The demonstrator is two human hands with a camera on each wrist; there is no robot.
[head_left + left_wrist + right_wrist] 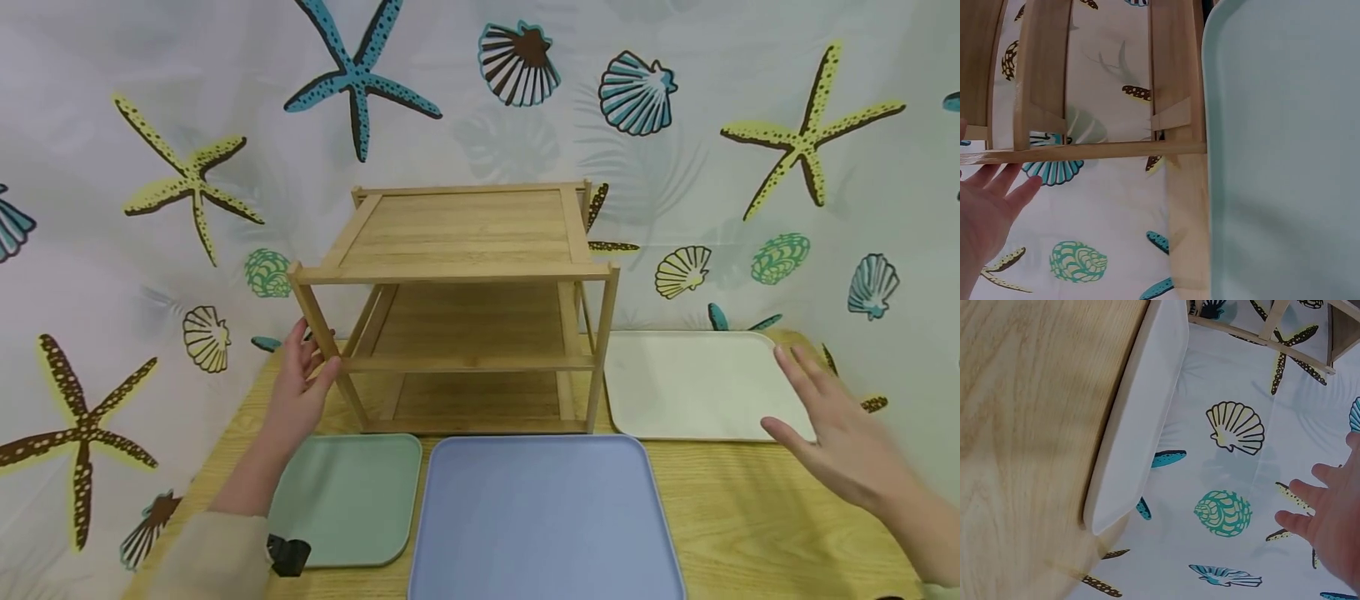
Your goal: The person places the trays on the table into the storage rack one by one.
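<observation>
One rack, apparently three shelves

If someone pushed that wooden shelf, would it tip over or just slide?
The wooden shelf would probably slide before tipping, as it looks wide for its height. Its corner posts and rails suggest stiffness, and its open sides hint at modest weight.
</observation>
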